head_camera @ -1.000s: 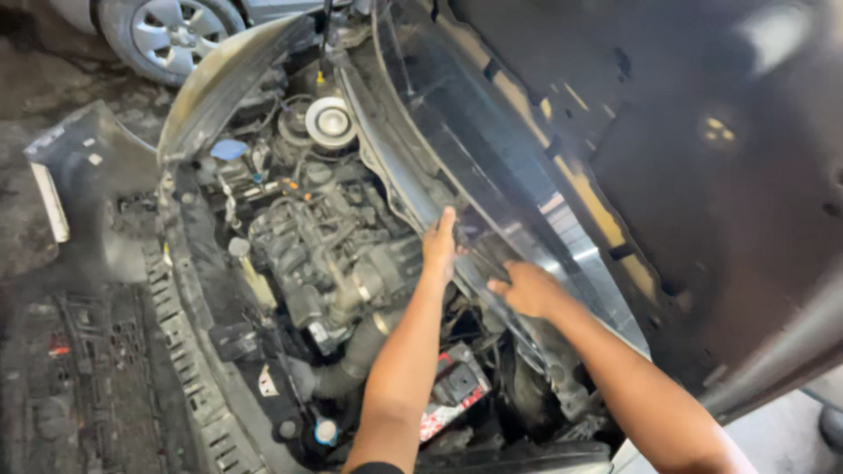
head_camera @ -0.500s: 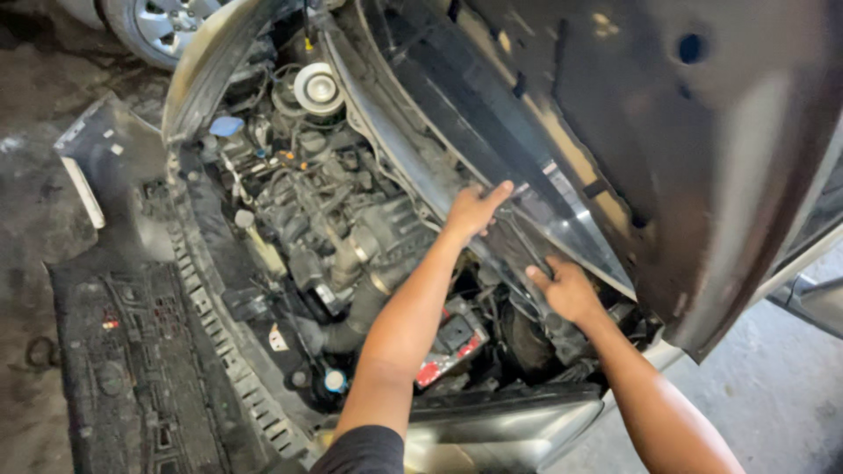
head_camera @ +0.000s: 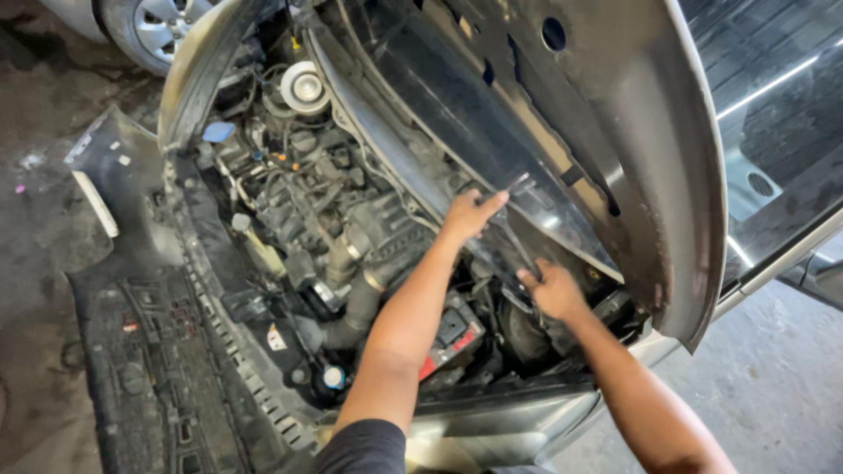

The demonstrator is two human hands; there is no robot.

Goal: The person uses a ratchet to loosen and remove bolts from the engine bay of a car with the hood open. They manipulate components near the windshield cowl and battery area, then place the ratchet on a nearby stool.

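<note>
Meanwhile left hand [head_camera: 468, 213] flat on cowl panel [head_camera: 492, 149]; right hand [head_camera: 553, 290] grips edge, hood [head_camera: 650, 132] overhead.

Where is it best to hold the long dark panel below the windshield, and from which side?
Grip the dark panel along its lower front edge, reaching from the engine side. It lies long and slanted, so two spaced holds suit it; the left hand and right hand rest there.

Left hand [head_camera: 468, 213]: we hold it farthest forward, arm stretched nearly straight, palm down, fingers together and extended, thumb apart. Right hand [head_camera: 556, 290]: nearer to us, forearm bare and angled inward, wrist bent, fingers curled into a closed grip. Both arms are bare below a dark left sleeve.
</note>
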